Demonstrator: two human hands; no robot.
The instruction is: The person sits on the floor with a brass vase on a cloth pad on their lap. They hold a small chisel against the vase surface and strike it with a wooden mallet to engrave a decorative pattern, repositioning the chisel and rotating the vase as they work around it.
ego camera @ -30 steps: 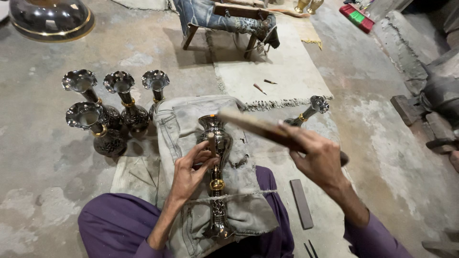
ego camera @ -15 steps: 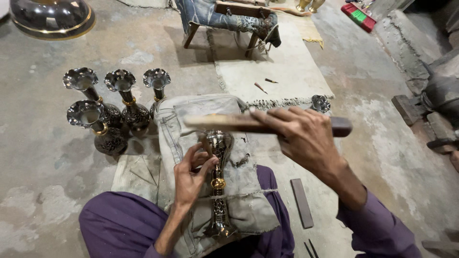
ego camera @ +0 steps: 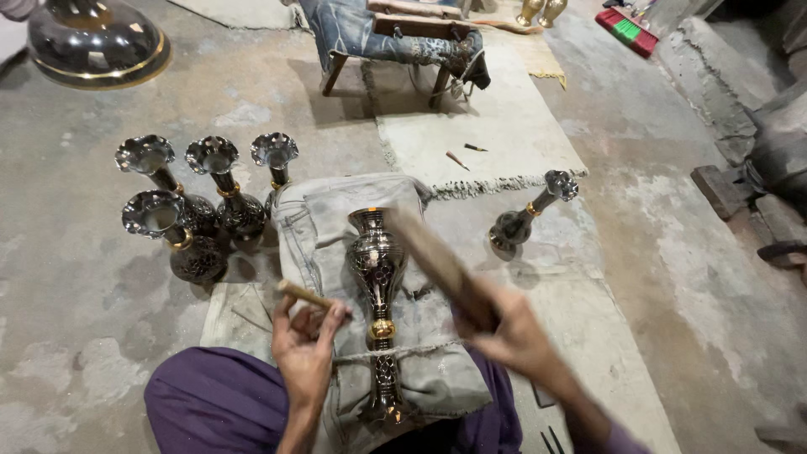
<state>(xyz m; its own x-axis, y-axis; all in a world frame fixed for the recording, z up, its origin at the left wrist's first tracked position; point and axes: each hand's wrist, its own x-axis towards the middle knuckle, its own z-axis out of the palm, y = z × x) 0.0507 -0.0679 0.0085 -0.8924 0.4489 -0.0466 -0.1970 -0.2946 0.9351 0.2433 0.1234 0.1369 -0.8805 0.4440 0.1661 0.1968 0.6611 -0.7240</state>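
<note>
With the dark engraved metal vase with brass collar lying on the grey folded cloth at frame centre, my left hand pinches a thin wooden-handled chisel beside it and my right hand is clamped on a blurred wooden mallet; I judge engraving in progress, requiring a squarely aimed strike.

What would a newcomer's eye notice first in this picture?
First, the dark engraved metal vase lying on a grey folded cloth in the middle. The left hand holds a thin wooden-handled tool beside it, and the right hand holds a blurred wooden stick over it. Four similar vases stand upright on the left.
</note>
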